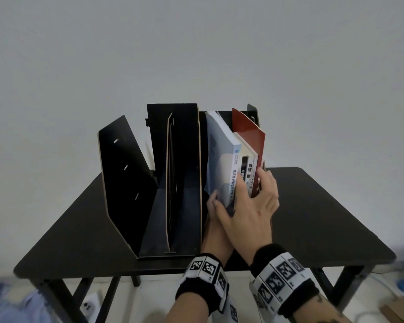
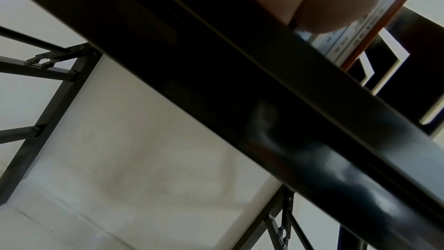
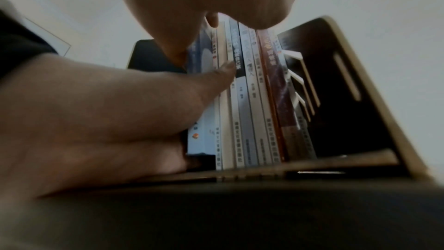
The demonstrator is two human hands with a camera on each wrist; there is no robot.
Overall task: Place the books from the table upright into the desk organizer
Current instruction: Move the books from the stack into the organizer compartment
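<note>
A black desk organizer (image 1: pixel 126 178) stands on the dark table (image 1: pixel 324 217). Its rightmost compartment holds several upright books: a light blue book (image 1: pixel 222 155) leaning left, white-spined books (image 1: pixel 250 173) and a red book (image 1: pixel 250 131). My right hand (image 1: pixel 243 194) lies across the spines with fingers stretched to the red book. My left hand (image 1: pixel 212 202) sits beneath it, fingers curled round the blue book's left cover. In the right wrist view my thumb (image 3: pixel 216 77) touches the spines (image 3: pixel 250 111). The left wrist view shows the table edge (image 2: pixel 240 92) and book bottoms (image 2: pixel 355 31).
The organizer's left and middle compartments (image 1: pixel 184 183) hold no books. Bare tabletop lies on both sides of the organizer. On the floor are a white power strip (image 1: pixel 90 306), blue cloth (image 1: pixel 9 304) and a cardboard piece (image 1: pixel 397 311). A plain wall stands behind.
</note>
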